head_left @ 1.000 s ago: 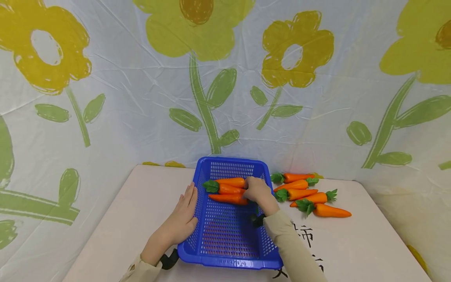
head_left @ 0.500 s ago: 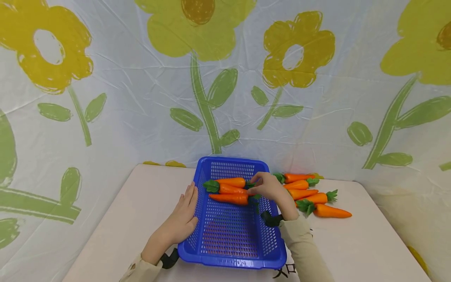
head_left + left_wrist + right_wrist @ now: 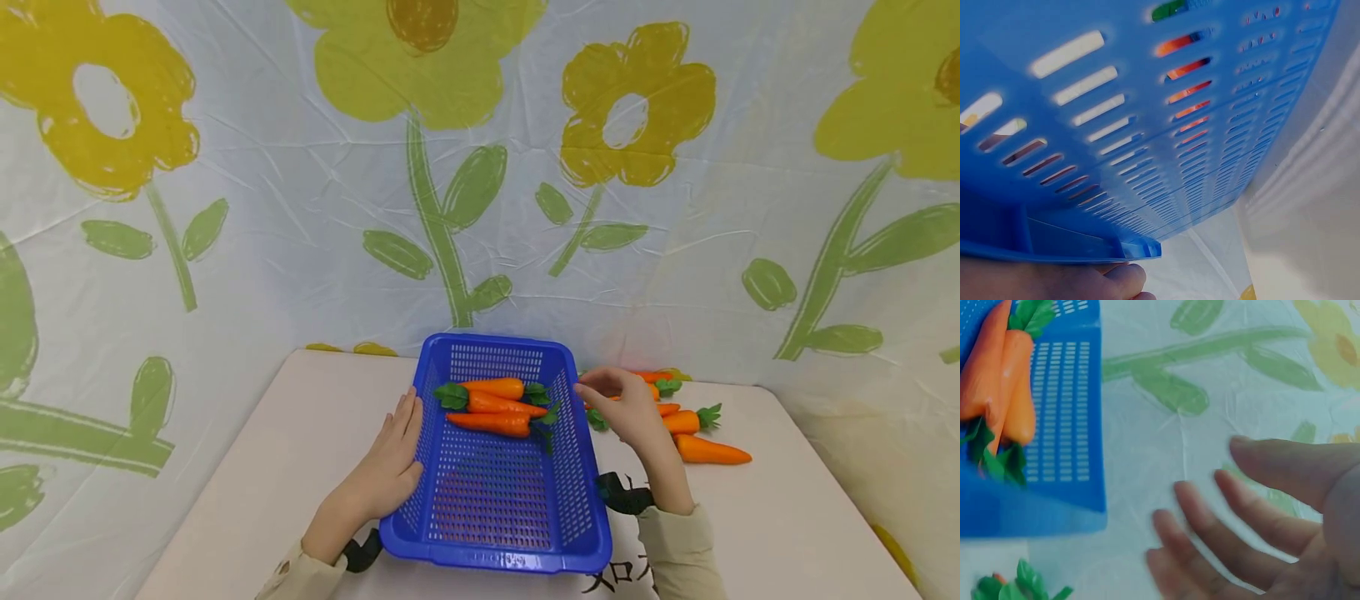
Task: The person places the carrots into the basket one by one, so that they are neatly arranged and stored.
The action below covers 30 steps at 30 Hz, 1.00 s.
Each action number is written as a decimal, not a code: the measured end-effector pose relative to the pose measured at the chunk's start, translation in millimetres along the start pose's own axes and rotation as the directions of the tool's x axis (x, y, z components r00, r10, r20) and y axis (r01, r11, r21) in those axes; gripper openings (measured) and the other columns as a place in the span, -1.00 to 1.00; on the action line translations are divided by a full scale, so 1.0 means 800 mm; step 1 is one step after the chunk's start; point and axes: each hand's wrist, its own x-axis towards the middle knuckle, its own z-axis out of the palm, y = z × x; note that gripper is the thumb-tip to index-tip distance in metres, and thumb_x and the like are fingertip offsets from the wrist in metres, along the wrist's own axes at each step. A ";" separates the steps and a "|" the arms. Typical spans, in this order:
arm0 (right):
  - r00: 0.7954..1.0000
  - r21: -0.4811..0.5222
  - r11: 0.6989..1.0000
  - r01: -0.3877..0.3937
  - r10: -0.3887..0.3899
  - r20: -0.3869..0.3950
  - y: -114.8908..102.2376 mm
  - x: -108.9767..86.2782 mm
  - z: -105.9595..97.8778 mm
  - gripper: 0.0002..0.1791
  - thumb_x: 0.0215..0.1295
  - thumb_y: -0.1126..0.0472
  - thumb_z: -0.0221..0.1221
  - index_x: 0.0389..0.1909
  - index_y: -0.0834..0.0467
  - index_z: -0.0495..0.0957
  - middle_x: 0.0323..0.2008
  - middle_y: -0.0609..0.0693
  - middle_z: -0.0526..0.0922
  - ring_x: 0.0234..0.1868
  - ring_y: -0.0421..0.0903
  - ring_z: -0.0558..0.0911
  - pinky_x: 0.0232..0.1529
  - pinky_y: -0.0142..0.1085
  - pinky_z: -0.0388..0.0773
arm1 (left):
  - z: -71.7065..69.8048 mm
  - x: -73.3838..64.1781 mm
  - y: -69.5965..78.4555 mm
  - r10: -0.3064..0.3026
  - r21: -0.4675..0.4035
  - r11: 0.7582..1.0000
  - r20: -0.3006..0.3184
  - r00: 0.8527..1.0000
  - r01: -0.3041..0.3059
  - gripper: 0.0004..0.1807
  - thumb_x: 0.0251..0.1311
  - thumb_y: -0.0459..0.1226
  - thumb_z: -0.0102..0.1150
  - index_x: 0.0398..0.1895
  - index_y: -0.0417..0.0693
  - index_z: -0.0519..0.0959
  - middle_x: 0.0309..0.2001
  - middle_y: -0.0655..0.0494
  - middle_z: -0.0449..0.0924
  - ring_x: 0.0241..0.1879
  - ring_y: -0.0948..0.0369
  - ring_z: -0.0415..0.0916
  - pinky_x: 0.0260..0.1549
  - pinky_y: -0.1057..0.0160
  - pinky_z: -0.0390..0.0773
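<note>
A blue plastic basket (image 3: pixel 502 500) with slotted walls stands on the table. Inside it, toward the far end, three orange carrots (image 3: pixel 498 423) with green tops lie side by side. My left hand (image 3: pixel 386 467) rests along the basket's left side, fingers straight; the left wrist view has its fingertips (image 3: pixel 1127 280) right at the rim. My right hand (image 3: pixel 630 412) is just outside the right rim, over the near end of a group of carrots (image 3: pixel 708 450), which it partly hides. Its fingers are spread and slightly bent, with nothing between them in the right wrist view.
Several loose carrots lie on the pale table (image 3: pixel 300 442) right of the basket. Black written characters (image 3: pixel 611 575) mark the tabletop near the basket's front right corner. A flower-printed cloth (image 3: pixel 300 208) hangs close behind the table.
My right hand has let go of the carrots in the basket and moved right, past the rim, toward the loose carrots. The left hand has stayed at the basket's left side.
</note>
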 end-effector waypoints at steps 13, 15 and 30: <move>0.918 0.179 0.946 0.270 -0.197 -0.344 0.059 -0.038 -0.044 -0.77 0.31 0.58 0.01 -0.11 0.45 0.58 -0.20 0.07 0.67 -0.14 -0.23 0.62 -0.04 -0.57 0.50 | 0.002 0.001 0.001 0.003 -0.008 1.000 0.002 1.000 -0.003 -0.13 0.26 -0.36 -0.08 0.54 -0.37 -0.27 0.58 -0.18 -0.48 0.54 -0.02 -0.50 0.45 -0.17 -0.24; 0.902 0.187 0.945 0.268 -0.178 -0.393 0.072 -0.041 -0.053 -0.75 0.30 0.60 -0.03 -0.11 0.47 0.57 -0.22 -0.02 0.67 -0.13 -0.24 0.62 -0.02 -0.56 0.50 | 0.002 0.001 0.001 0.002 -0.007 1.000 0.001 1.000 -0.002 -0.13 0.26 -0.36 -0.07 0.54 -0.37 -0.26 0.58 -0.18 -0.47 0.55 -0.01 -0.50 0.45 -0.17 -0.24; 0.784 0.272 0.959 -0.079 0.229 -0.577 0.180 -0.065 -0.093 -0.66 0.34 0.50 -0.04 -0.02 0.30 0.65 -0.12 -0.11 0.70 -0.07 -0.30 0.57 -0.09 -0.65 0.44 | 0.002 0.000 0.001 0.020 0.000 1.000 -0.033 0.999 -0.020 -0.13 0.23 -0.39 -0.09 0.53 -0.41 -0.25 0.58 -0.22 -0.43 0.55 -0.07 -0.44 0.43 -0.22 -0.20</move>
